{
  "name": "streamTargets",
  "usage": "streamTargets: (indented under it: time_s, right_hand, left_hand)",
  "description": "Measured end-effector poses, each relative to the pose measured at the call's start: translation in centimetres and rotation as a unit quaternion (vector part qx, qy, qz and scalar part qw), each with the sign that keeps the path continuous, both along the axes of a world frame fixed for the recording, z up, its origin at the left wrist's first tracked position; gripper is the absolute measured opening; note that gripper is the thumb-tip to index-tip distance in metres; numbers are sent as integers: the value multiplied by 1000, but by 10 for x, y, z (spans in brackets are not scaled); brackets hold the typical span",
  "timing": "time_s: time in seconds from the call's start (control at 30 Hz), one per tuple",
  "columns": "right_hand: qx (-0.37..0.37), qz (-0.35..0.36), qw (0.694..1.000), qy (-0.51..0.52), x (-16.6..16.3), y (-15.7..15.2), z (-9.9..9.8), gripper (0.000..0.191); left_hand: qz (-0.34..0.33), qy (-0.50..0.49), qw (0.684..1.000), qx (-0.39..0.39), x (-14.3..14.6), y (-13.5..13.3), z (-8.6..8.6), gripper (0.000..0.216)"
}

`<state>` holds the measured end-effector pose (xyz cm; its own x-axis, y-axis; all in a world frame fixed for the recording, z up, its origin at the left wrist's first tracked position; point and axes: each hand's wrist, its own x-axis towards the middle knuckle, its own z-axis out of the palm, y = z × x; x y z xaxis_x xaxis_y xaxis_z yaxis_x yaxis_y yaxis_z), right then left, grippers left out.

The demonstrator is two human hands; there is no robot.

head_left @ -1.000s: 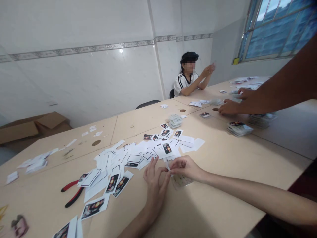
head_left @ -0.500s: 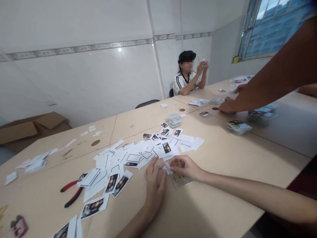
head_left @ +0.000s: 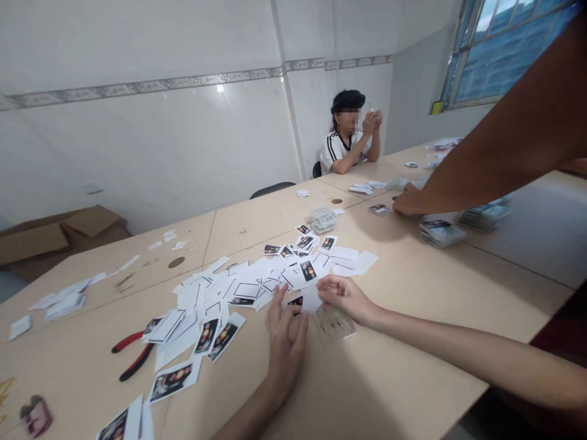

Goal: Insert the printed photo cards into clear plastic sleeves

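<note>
Now the right hand point(head_left: 343, 298) pinches a white paper slip point(head_left: 310, 299) just above a clear plastic sleeve point(head_left: 333, 324), while the left hand point(head_left: 285, 345) stands wide open beside scattered glossy printed cards point(head_left: 308, 270).

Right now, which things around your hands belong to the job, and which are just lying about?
In use: left hand; right hand; white paper card; clear plastic packet.

Just lying about: red-and-black-handled pliers; cardboard sheets on the floor.
</note>
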<state>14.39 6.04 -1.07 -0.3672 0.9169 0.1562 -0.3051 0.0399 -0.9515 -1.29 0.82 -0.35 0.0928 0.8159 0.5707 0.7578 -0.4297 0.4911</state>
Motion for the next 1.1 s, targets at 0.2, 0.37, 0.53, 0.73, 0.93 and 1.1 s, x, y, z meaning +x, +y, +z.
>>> streamTargets:
  time_s: [0.2,0.37,0.53,0.73,0.93,1.1]
  right_hand:
    - [15,-44,999,1,3,9,-6,19]
    - [56,-98,994,-5,4,15,-10,18]
    - [65,-115,991,2,6,18,-11,20]
    - [46,-125,991,16,5,20,-13,21]
    - [22,-125,991,37,5,20,-14,20]
    - [11,-125,991,47,4,19,-11,22]
  left_hand:
    - [-14,-7,1000,-8,1,-2,2,7]
    - [-35,-18,999,-15,1,-3,4,9]
    - [-43,-21,999,-20,-1,-3,5,11]
    - [-53,-28,998,-15,-2,-4,5,11]
    - [-65,-38,997,-7,-3,-5,5,12]
    - [-70,-56,996,-2,-5,-4,3,11]
